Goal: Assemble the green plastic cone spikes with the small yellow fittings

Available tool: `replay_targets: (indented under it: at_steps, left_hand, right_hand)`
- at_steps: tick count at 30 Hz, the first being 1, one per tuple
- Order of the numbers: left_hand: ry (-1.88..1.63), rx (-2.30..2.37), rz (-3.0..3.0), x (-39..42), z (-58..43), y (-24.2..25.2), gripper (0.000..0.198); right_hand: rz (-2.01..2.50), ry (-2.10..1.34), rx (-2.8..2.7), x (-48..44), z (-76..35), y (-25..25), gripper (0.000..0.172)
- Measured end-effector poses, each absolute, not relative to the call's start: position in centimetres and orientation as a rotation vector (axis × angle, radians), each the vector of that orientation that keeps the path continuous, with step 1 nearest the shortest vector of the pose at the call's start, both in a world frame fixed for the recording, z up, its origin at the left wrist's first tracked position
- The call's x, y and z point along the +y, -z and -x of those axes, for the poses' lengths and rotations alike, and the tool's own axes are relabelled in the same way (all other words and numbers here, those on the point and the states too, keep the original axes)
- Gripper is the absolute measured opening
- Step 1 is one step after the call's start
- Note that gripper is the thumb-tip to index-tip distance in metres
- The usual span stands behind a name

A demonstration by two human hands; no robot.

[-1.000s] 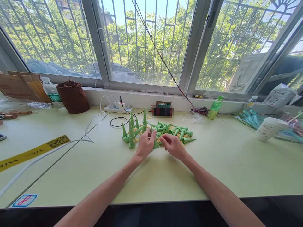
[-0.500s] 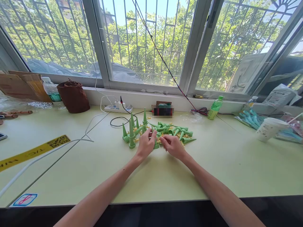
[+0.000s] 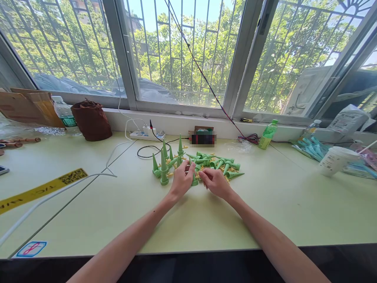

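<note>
My left hand [image 3: 181, 179] grasps one green cone [image 3: 194, 181] between thumb and fingers, near the table [image 3: 265, 204] surface at the front edge of the pile of green cones [image 3: 218, 162]. My right hand [image 3: 216, 181] is curled, fingertips at that cone's base; I cannot tell whether it grips anything. Upright cones [image 3: 163, 169] stand just left.

Upright green cones [image 3: 163, 169] left; cone heap [image 3: 218, 162] right

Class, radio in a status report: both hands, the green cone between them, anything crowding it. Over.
Left hand pinching green cone. Right hand fingertips beside it, grip unclear. Loose cone pile crowds close behind.
</note>
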State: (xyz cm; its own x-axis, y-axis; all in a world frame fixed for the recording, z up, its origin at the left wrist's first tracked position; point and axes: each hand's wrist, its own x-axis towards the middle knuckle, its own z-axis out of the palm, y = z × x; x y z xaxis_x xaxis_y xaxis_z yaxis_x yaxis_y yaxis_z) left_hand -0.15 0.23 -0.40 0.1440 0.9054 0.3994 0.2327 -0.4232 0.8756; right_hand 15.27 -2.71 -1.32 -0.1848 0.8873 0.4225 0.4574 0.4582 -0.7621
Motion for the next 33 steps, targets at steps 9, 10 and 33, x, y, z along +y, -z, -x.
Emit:
replay_targets:
  at_steps: [9,10,33]
  left_hand:
    - [-1.334,1.078,-1.738,0.34,0.18,0.38,0.036]
    - [-1.328,1.081,-1.739,0.3,0.15,0.35,0.036]
    - [-1.307,1.082,-1.749,0.07,0.07,0.2,0.036]
  right_hand:
    - [1.087,-0.629,-1.787,-2.86,-15.17,1.21,0.027]
    - [1.09,-0.634,-1.791,-2.86,-15.18,1.17,0.028]
    - [1.134,-0.631,-1.822,-2.75,-15.34,1.34,0.043]
